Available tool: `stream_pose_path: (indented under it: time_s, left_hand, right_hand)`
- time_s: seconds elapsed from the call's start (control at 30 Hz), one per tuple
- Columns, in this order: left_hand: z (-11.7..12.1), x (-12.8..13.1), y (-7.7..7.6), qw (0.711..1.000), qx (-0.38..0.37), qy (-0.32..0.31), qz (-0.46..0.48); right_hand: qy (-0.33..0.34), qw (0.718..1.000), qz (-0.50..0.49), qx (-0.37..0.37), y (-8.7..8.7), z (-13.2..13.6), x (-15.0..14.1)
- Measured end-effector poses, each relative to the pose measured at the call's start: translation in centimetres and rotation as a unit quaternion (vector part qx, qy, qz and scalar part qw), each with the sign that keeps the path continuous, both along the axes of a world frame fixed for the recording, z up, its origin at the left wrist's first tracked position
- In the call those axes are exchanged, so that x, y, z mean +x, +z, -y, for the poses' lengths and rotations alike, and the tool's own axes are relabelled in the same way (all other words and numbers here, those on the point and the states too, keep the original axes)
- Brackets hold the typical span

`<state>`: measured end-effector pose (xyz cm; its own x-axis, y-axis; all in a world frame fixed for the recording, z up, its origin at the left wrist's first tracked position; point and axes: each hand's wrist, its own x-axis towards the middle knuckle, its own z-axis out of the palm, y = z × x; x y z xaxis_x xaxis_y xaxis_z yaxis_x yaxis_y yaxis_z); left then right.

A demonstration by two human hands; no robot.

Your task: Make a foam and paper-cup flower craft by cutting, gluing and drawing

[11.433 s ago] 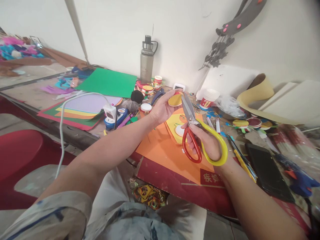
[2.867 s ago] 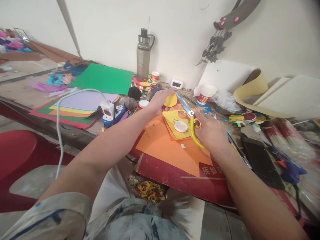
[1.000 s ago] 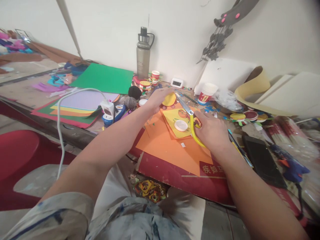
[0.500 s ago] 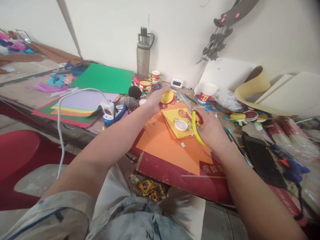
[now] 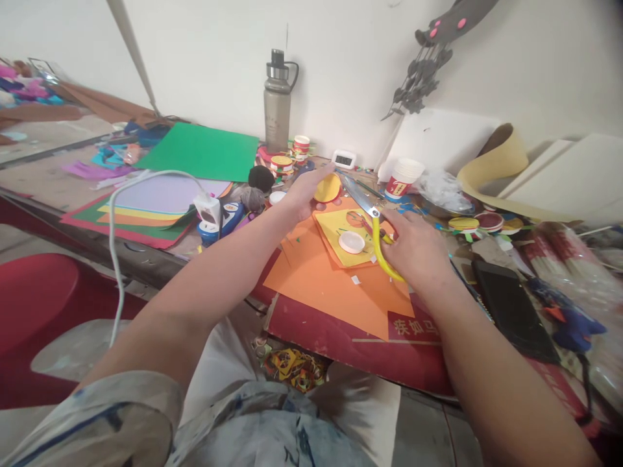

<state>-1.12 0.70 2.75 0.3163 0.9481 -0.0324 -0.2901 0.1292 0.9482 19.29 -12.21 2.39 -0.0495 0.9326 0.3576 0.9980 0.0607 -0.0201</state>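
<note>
My left hand [image 5: 305,189] is closed around a small round piece [image 5: 328,187] with a yellow face and a red side. In my right hand [image 5: 413,240] are scissors [image 5: 374,213] with yellow handles, their blades pointing up and left toward the round piece, close beside it. Below both hands lies a stack of yellow paper [image 5: 335,241] on a large orange sheet [image 5: 311,279]. A white round lid [image 5: 351,242] rests on the yellow paper. A small white scrap [image 5: 355,280] lies on the orange sheet.
At the wall stand a bottle [image 5: 277,107], a small white clock [image 5: 343,159] and stacked paper cups [image 5: 403,179]. Coloured sheets and a green sheet [image 5: 199,150] are on the left, near a blue power socket [image 5: 219,222]. A black phone [image 5: 513,308] lies at right.
My right hand has turned a little, and the scissors' blades now show broader and nearer the round piece. My left hand keeps the piece in nearly the same place.
</note>
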Motion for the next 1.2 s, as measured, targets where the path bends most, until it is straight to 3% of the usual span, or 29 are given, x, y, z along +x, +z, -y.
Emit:
stream_pose_path:
  time_s: [0.23,0.4,0.7,1.2]
  left_hand:
    - [-0.3,-0.1,0.3,0.997,-0.016,0.072,0.007]
    - [-0.1,0.1,0.0,0.999,0.019,0.047,-0.019]
    - [0.5,0.4,0.0,0.999,0.029,-0.007,-0.036]
    - [0.5,0.3,0.0,0.998,0.033,0.017,-0.058]
  right_hand:
    - [-0.004,1.0,0.01,-0.013,0.5,0.4,-0.2]
    - [-0.029,0.998,0.037,-0.051,1.0,0.6,-0.9]
    - [-0.036,0.996,0.06,-0.045,0.9,0.6,-0.8]
    - [-0.033,0.995,0.087,-0.027,0.5,0.5,-0.4]
